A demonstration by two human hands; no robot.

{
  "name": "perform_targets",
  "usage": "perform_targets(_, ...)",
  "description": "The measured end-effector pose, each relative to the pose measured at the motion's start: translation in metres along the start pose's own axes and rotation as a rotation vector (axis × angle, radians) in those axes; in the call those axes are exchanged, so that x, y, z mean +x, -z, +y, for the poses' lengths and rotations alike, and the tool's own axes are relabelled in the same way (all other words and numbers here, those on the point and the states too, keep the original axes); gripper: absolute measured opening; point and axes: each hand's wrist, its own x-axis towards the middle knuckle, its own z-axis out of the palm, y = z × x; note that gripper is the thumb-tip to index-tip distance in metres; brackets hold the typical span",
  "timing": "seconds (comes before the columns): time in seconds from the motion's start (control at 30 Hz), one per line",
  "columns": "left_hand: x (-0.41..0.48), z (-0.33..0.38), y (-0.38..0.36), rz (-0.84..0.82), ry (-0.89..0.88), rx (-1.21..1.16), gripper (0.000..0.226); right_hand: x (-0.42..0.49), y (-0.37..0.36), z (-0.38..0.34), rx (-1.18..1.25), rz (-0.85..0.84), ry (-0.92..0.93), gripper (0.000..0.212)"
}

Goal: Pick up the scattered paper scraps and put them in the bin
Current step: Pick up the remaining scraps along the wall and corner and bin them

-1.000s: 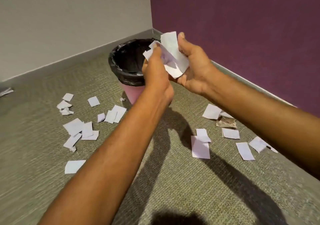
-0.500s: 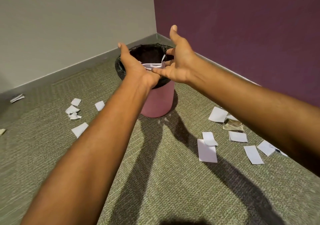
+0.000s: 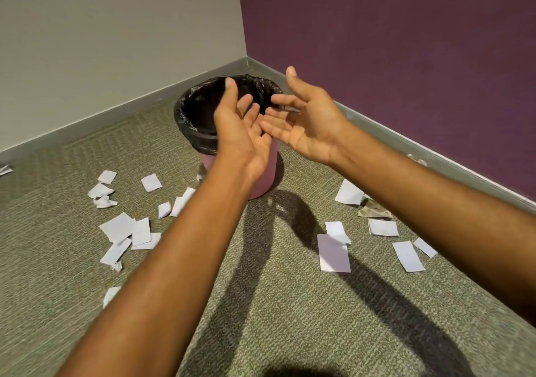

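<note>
The left hand (image 3: 243, 136) and right hand (image 3: 309, 125) are hovering over the bin (image 3: 190, 118) at 12 o'clock, each grip now opened wide and empty after the drop, while many paper scraps (image 3: 333, 253) are still waiting on the carpet (image 3: 58, 304) at its 4 and 8 o'clock.

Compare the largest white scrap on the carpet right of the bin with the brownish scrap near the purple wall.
The largest white scrap is plain white; the brownish scrap is tan and patterned. The white one lies flat; the brownish one looks creased. The white one lies nearer the person; the brownish one lies nearer the purple wall. Both lie on the carpet, outside the bin.
</note>
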Motion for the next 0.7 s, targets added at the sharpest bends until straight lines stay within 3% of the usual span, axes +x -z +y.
perform_targets(0.1, -0.012, -0.033, 0.002, -0.021, 0.003, 0.063, 0.052, -0.013, 0.038, 0.009, 0.021, 0.034, -0.004, 0.054)
perform_targets(0.2, -0.015, -0.075, 0.012, -0.043, 0.052, 0.195, 0.029, -0.021, 0.085, 0.026, 0.051, 0.107, -0.051, 0.055)
perform_targets(0.4, -0.012, -0.152, 0.053, -0.03, 0.12, 0.601, 0.039, -0.029, 0.163, 0.071, -0.056, 0.238, -0.145, 0.031)
perform_targets(0.53, 0.0, -0.197, 0.092, -0.017, 0.117, 1.07, 0.046, -0.026, 0.207, 0.105, -0.316, 0.324, -0.155, 0.022)
perform_targets(0.7, 0.004, -0.239, 0.135, -0.183, 0.206, 1.51, 0.094, -0.027, 0.237, 0.132, -0.828, 0.316, -0.103, 0.03)
